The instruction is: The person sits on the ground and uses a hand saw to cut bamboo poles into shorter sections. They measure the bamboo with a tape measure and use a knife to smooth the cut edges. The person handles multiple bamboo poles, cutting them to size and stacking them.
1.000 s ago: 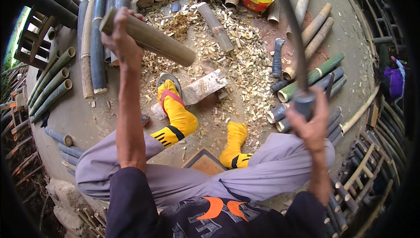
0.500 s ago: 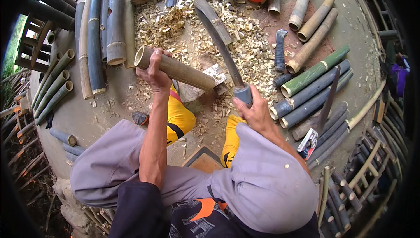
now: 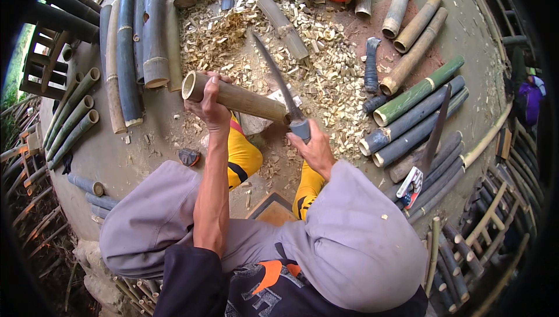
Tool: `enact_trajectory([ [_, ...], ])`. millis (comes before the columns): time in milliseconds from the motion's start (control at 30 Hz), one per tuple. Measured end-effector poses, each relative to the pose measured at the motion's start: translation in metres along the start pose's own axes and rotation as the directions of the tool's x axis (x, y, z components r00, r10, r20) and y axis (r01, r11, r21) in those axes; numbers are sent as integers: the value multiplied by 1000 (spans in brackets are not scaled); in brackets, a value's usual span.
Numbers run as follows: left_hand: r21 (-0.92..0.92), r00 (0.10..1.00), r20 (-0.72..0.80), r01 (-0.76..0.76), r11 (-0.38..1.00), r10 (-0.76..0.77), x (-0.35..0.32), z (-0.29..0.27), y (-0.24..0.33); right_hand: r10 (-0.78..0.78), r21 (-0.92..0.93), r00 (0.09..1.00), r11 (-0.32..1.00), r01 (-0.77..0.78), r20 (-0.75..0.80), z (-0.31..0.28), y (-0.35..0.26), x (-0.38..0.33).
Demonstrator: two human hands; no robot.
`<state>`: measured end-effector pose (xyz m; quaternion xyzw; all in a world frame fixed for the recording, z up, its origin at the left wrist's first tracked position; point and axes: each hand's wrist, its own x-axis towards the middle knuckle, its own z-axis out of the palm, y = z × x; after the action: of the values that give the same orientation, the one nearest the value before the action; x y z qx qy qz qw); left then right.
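Fingers of the left hand (image 3: 211,104) wrap a tan bamboo tube (image 3: 236,97) at frame centre-left, holding it nearly level above the wood chips (image 3: 326,78). Right hand (image 3: 314,148), centre, clenches the handle of a long knife (image 3: 278,81) whose blade meets the tube's right end.

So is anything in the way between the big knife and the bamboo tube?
Nothing visible. The right hand holds the knife, and its blade already lies against the end of the bamboo tube that the left hand grips.
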<state>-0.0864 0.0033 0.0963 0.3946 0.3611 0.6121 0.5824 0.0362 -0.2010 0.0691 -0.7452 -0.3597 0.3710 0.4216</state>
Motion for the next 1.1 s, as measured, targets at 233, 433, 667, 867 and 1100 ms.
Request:
enact_trajectory([
  [233,-45,999,47,-17,999,19,-7,5,1,-264,5,925,961,276,-274,11,11,-9],
  [433,11,996,85,-36,999,35,-13,10,-2,308,-58,941,951,-303,141,12,30,-2],
  [667,-53,996,88,32,998,-27,-15,7,10,-109,120,973,983,135,-205,15,9,-10],
  [867,132,997,11,77,988,-79,7,-12,4,290,-104,952,954,-280,98,16,49,7],
  [1100,-18,992,-105,-69,997,67,-6,3,16,-118,0,989,993,118,-90,-14,-29,1],
])
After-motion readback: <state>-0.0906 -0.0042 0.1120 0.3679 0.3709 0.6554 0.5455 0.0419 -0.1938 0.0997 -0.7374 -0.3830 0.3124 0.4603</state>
